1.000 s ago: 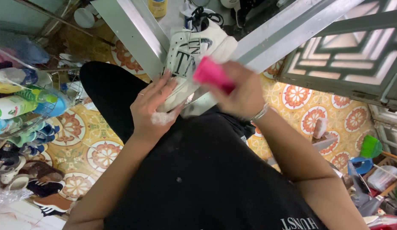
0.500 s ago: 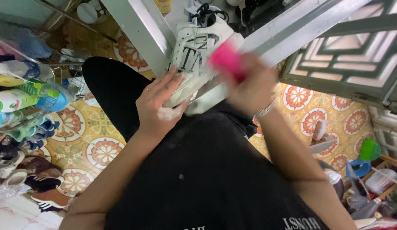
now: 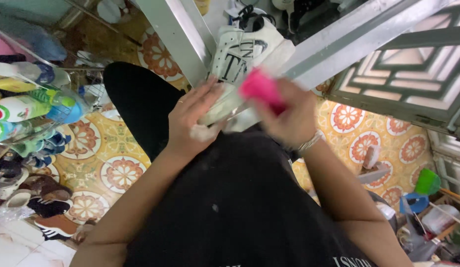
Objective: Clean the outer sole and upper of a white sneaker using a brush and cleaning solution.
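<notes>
While I'm looking straight down from the head cam, my left hand (image 3: 193,121) is cupped around the side of a white sneaker (image 3: 242,64), palm and fingers pressed flat on it, so that one's clamped onto the shoe. There's a blob of white foam (image 3: 200,132) sitting near my thumb. The sneaker has black lettering on its side and black laces up top, and it's propped with its toe end toward me, resting against the grey metal frame (image 3: 180,39) right in front of my lap.

My right hand (image 3: 289,116) is closed tight around a hot pink brush or sponge (image 3: 259,88); it's blurry, so I can't tell which. The pink thing is touching the sneaker's side, just beside my left fingers. A silver bracelet (image 3: 309,143) sits on that wrist.

Rest of the view: orange and yellow patterned floor tiles (image 3: 111,168) under my black-clad legs, a wire rack with spray bottles (image 3: 27,106) off to the left, a pile of shoes and sandals (image 3: 37,198) below it, and a green scoop-like thing (image 3: 427,182) far right among some clutter.
</notes>
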